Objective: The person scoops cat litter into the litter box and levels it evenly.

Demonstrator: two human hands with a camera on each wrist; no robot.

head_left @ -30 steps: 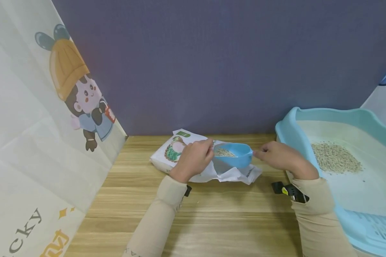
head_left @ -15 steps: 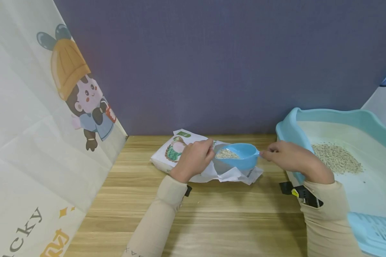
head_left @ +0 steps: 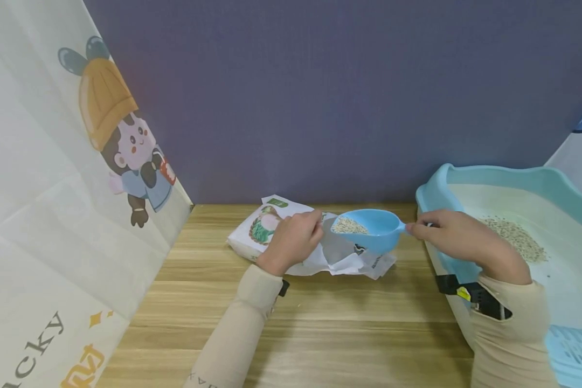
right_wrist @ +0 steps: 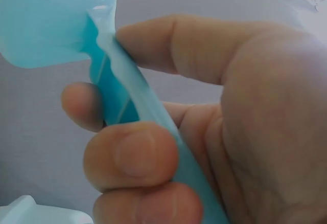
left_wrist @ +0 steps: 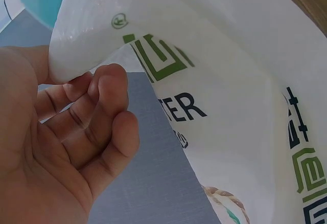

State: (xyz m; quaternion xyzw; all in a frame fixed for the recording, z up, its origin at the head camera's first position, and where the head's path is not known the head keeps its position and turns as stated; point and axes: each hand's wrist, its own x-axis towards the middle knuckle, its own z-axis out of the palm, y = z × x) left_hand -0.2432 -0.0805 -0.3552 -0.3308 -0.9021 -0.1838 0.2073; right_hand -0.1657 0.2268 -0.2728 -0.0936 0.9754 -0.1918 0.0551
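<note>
A blue scoop (head_left: 380, 237) with beige pellets (head_left: 350, 226) in its bowl hangs over the open end of a white litter bag (head_left: 244, 245). My right hand (head_left: 458, 237) grips the scoop by its handle (right_wrist: 153, 101), fingers curled round it in the right wrist view. With my left hand (head_left: 293, 237) I pinch the edge of the bag's mouth between thumb and fingers. The left wrist view shows that lifted plastic (left_wrist: 87, 35) with green and black print; the other fingers (left_wrist: 125, 132) are loosely curled.
A light blue litter box (head_left: 443, 188) stands at the right, a heap of pellets (head_left: 514, 237) on its floor. The bag lies on a wooden table (head_left: 320, 334). Behind rises a dark blue-grey wall (head_left: 320, 108), with a printed white sheet (head_left: 39, 215) on the left.
My right hand has drawn the scoop of pellets rightward and slightly up from the bag's mouth, nearer the litter box. My left hand stays in place on the bag.
</note>
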